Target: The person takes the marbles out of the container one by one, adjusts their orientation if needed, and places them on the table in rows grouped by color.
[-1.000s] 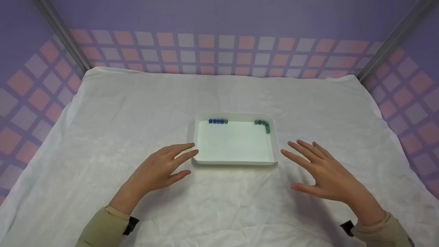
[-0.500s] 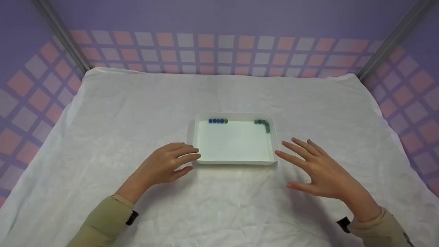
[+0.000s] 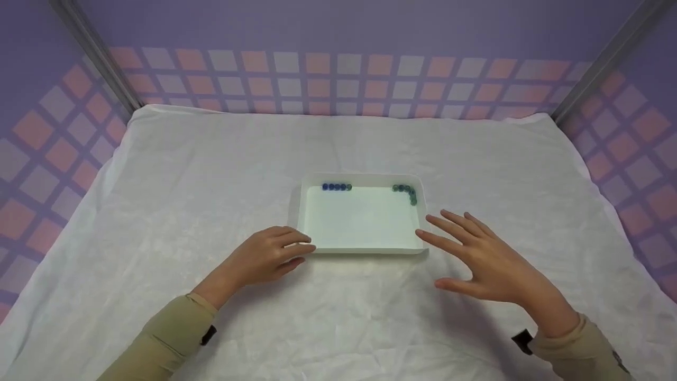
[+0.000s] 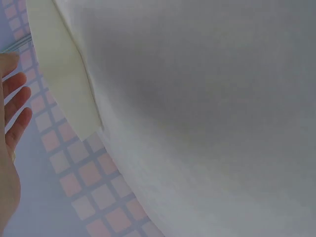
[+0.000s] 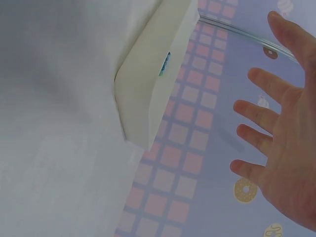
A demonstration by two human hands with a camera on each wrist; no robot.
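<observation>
A shallow white tray (image 3: 365, 219) lies at the middle of the table in the head view. Along its back wall, left of centre, runs a short row of blue glass marbles (image 3: 334, 187) with a green one at the right end. More green and blue marbles (image 3: 406, 191) curve round its back right corner. My left hand (image 3: 270, 256) hovers at the tray's front left corner, fingers loosely bent, holding nothing; whether it touches the rim I cannot tell. My right hand (image 3: 486, 259) is spread above the cloth by the tray's right side, with nothing in it.
A wrinkled white cloth (image 3: 222, 159) covers the table. Purple panels with pink and white squares (image 3: 349, 79) stand behind and at both sides, joined by grey metal posts (image 3: 100, 58) at the corners.
The left hand has moved right and slightly toward the front, its fingers bending a little more. The right hand has drifted left toward the tray. Tray and marbles have stayed put.
</observation>
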